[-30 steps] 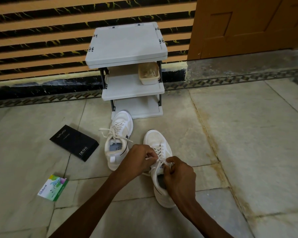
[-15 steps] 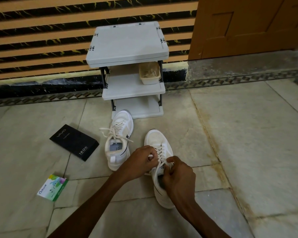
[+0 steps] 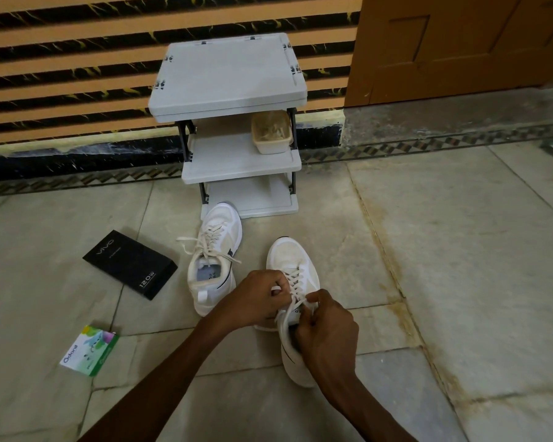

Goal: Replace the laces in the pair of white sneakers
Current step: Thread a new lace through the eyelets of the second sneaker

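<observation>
Two white sneakers stand on the stone floor. The left sneaker (image 3: 214,253) is laced, with its lace ends lying loose to both sides. The right sneaker (image 3: 292,266) sits under my hands, toe pointing away. My left hand (image 3: 257,296) pinches one end of its white lace (image 3: 296,287) over the upper eyelets. My right hand (image 3: 324,327) pinches the other lace end at the shoe's opening, and a loop of lace hangs down the near side. The tongue and heel are partly hidden by my right hand.
A grey three-tier plastic rack (image 3: 230,74) stands against the striped wall, a beige tub (image 3: 272,132) on its middle shelf. A black box (image 3: 130,264) and a small green-and-white packet (image 3: 90,350) lie on the floor at left. A wooden door (image 3: 460,43) is at back right.
My left hand has shifted slightly right along the lace toward the eyelets, and both hands have drawn closer together over the right sneaker. The left sneaker has not moved.
</observation>
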`<action>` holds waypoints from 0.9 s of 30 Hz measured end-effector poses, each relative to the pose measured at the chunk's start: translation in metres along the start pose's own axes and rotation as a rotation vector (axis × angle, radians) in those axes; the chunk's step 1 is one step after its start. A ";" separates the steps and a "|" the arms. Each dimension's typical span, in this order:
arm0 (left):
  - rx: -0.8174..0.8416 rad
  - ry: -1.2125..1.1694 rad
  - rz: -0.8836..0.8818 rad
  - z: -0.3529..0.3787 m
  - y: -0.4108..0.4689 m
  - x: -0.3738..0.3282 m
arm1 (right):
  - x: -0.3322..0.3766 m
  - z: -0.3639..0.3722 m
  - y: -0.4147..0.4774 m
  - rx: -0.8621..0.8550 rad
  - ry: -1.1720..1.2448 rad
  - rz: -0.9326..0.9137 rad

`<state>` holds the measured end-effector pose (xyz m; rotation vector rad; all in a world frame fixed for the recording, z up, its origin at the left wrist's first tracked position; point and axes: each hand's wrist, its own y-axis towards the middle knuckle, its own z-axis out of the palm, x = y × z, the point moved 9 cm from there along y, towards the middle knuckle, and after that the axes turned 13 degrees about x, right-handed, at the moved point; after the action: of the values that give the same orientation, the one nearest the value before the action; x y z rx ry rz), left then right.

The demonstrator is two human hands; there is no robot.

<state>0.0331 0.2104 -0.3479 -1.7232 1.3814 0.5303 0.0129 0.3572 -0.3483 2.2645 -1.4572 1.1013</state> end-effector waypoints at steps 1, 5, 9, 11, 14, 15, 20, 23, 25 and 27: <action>-0.027 0.013 -0.003 -0.003 -0.001 0.000 | -0.001 0.000 0.001 0.007 0.010 0.012; -0.113 0.059 0.018 -0.014 -0.003 -0.004 | -0.002 0.000 0.002 -0.002 0.014 0.020; -0.173 0.053 -0.030 -0.017 -0.003 0.004 | -0.001 -0.001 0.001 -0.018 0.012 0.020; -0.185 0.025 -0.051 -0.015 -0.001 0.009 | 0.000 -0.002 0.000 -0.027 0.005 0.014; -0.194 0.013 -0.063 -0.014 0.001 0.011 | 0.001 -0.003 0.000 -0.025 0.009 0.013; -0.195 0.012 -0.063 -0.014 0.001 0.010 | 0.001 -0.003 0.000 -0.026 0.011 0.010; -0.151 0.091 -0.055 -0.009 0.005 0.003 | 0.002 -0.002 0.001 -0.008 0.013 0.020; -0.093 0.152 -0.058 -0.004 0.009 0.003 | 0.003 -0.004 0.001 -0.018 0.006 0.011; -0.044 0.162 -0.037 -0.002 0.012 0.004 | 0.003 -0.004 0.001 -0.015 0.004 0.015; -0.008 0.151 -0.028 0.000 0.013 0.007 | 0.003 -0.003 0.001 -0.008 0.007 0.014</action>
<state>0.0228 0.2059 -0.3572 -1.8180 1.4592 0.3974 0.0115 0.3564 -0.3442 2.2458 -1.4740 1.1043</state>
